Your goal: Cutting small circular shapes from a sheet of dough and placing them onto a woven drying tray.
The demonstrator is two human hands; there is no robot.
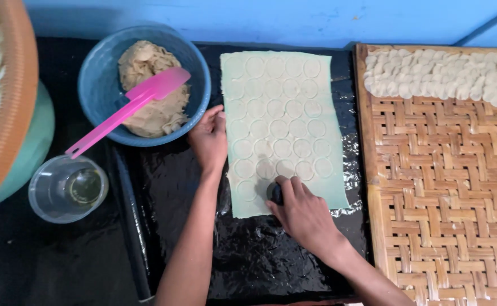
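Here, right hand (pixel 304 212) has fingers curled tight round a small dark round cutter (pixel 274 192), pressing it on the near end of the pale dough sheet (pixel 285 122). Sheet lies on a black oily mat (pixel 259 255), marked with rows of circles. Left hand (pixel 208 139) rests flat, fingers together, on sheet's left edge. Farther: blue bowl (pixel 98 85) of dough with pink spatula (pixel 126 107), woven tray (pixel 441 187) holding cut discs (pixel 441 73).
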